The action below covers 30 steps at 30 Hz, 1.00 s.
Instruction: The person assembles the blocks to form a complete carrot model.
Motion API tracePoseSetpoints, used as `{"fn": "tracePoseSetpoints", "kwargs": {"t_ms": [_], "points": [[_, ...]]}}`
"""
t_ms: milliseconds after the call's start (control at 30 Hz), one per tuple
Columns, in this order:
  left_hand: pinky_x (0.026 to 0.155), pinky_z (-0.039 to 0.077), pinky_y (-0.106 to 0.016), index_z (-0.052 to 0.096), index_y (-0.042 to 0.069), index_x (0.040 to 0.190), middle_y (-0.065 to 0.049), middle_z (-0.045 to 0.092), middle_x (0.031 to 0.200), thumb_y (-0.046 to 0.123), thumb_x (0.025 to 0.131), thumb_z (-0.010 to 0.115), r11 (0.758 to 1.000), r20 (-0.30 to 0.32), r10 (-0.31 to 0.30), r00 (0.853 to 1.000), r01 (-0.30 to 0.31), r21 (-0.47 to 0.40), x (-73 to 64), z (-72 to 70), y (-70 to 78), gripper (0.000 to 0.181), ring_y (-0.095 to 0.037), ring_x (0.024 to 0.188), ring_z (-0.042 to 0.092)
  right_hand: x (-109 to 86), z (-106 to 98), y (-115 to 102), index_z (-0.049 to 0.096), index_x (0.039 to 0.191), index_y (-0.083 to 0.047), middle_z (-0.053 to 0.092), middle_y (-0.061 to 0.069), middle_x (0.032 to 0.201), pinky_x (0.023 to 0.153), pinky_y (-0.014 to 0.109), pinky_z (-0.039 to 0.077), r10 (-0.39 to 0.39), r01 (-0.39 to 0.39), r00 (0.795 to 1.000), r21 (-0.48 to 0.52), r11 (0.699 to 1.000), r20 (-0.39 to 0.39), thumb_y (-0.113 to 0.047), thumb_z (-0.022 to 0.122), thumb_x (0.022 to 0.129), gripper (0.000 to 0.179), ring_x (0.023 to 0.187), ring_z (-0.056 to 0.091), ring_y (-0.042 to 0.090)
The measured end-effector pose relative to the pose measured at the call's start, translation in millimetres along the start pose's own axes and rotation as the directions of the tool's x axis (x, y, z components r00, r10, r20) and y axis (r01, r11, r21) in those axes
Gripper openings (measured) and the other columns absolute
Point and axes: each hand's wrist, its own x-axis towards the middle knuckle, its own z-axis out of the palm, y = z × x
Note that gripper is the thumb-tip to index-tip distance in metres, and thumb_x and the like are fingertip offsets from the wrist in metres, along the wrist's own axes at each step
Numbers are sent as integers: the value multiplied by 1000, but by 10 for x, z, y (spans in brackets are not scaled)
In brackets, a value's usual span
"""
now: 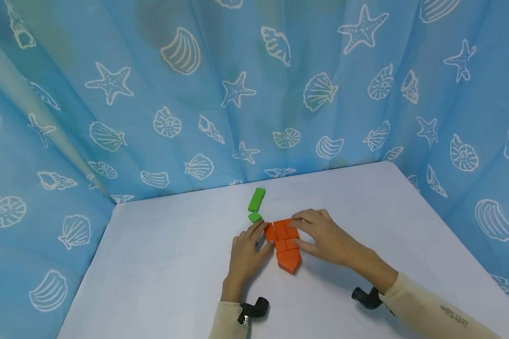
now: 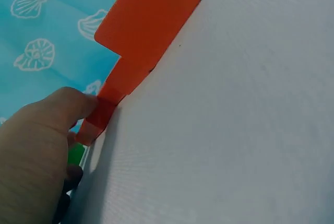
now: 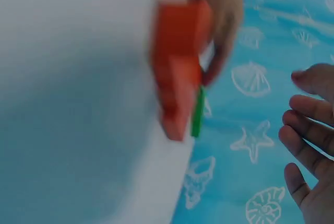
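Note:
Several orange wooden blocks lie together on the white table, with a pointed orange block (image 1: 289, 260) at their near end. My left hand (image 1: 247, 254) is at their left side, thumb and fingers pinching a small orange block (image 1: 270, 232) there. In the left wrist view the thumb (image 2: 70, 104) presses against orange. On the other side of the group, my right hand (image 1: 326, 238) hovers with fingers spread; the right wrist view shows the fingers (image 3: 308, 114) apart with nothing between them. A green cube (image 1: 255, 216) sits just beyond the left fingertips.
Behind the cube lies a long green block (image 1: 256, 199). Both wrists wear black camera mounts (image 1: 254, 308). A blue curtain (image 1: 237, 117) with shell and starfish prints rises along the back and sides of the white table (image 1: 161, 263).

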Motion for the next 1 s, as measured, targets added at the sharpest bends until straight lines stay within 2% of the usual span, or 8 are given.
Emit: {"fn": "tracePoseSetpoints", "kwargs": {"t_ms": [133,200,367,467,633,700,867,1000], "points": [[89,42,-41,58,21,141,3,52,146,42,95,61,1000,-34,-9,999,8,-19,-14,-68,-31,51,-21,118,57,457,-34,206,72,113,-13,64,3,117,96,45,42,18,-17,999,-37,999,49,-21,76,89,26,113,56,23],[90,42,-41,58,23,141,3,53,146,43,96,61,1000,-22,-7,1000,6,-17,13,-104,-43,50,-22,120,56,685,13,320,72,115,-13,64,3,118,97,45,42,33,-26,994,-65,998,109,-24,72,92,25,114,57,24],[87,42,-39,60,25,140,4,53,146,41,96,61,999,-21,15,1000,-16,-40,38,-100,-36,47,-21,111,58,1100,314,588,69,124,-12,63,6,127,101,51,40,115,-92,968,-112,990,222,-22,69,95,31,122,55,28],[86,42,-39,60,25,139,4,54,145,40,95,62,998,-16,28,999,-29,-47,-42,-38,-12,47,-20,110,58,1184,579,668,60,138,-12,57,8,141,106,56,37,148,-109,946,-146,983,288,-22,67,96,43,132,47,31],[84,43,-37,61,25,139,4,54,145,42,95,62,998,24,19,1000,-18,-55,-227,59,25,47,-18,110,59,1199,915,662,45,152,-21,43,0,155,113,61,25,129,-45,872,-186,982,472,-26,62,100,55,144,31,31],[83,42,-36,61,25,139,5,54,145,42,95,63,998,14,20,1000,-19,-55,-250,76,28,47,-17,108,59,1225,977,661,52,147,-24,49,-3,150,113,59,24,114,-20,870,-198,980,479,-25,62,100,48,142,34,28],[82,41,-35,60,25,139,5,54,144,40,95,64,998,-26,37,999,-38,-49,-179,56,15,47,-17,109,58,1305,933,688,72,122,-22,66,-3,126,105,51,34,117,-38,904,-194,980,411,-27,69,95,27,126,48,23],[80,41,-36,61,23,138,4,56,142,39,94,64,998,-44,51,998,-53,-43,-86,-7,-17,47,-17,104,59,1316,796,729,75,116,-20,68,-1,120,99,48,37,161,-99,885,-160,982,436,-33,73,92,28,120,51,22]]}}
